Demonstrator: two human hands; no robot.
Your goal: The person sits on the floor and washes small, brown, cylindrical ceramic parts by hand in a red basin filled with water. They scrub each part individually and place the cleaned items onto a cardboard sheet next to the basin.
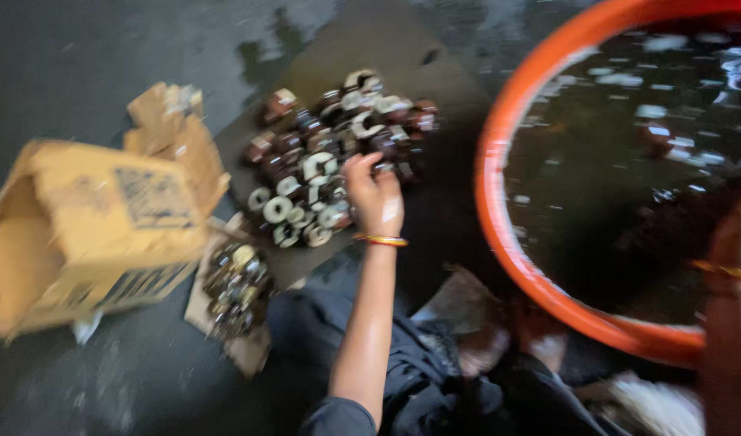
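A left hand reaches onto a heap of small spools on a dark sheet on the wet floor.

The heap of spools (330, 161), brown and white, lies on a flat dark sheet (435, 202); the left hand (374, 198), a bangle at its wrist, rests on the heap's near edge with fingers curled, though blur hides whether it grips a piece. Left of the heap sits a torn tan cardboard box (96, 234), open and crumpled, with a dark rectangular printed label on its side. Below it a smaller pile of dark parts (235, 287) rests on a cardboard scrap. At right, an orange tub (500, 218) of dark water is cut off by the frame; the right hand (738, 242) at its rim is blurred, its grip unreadable.
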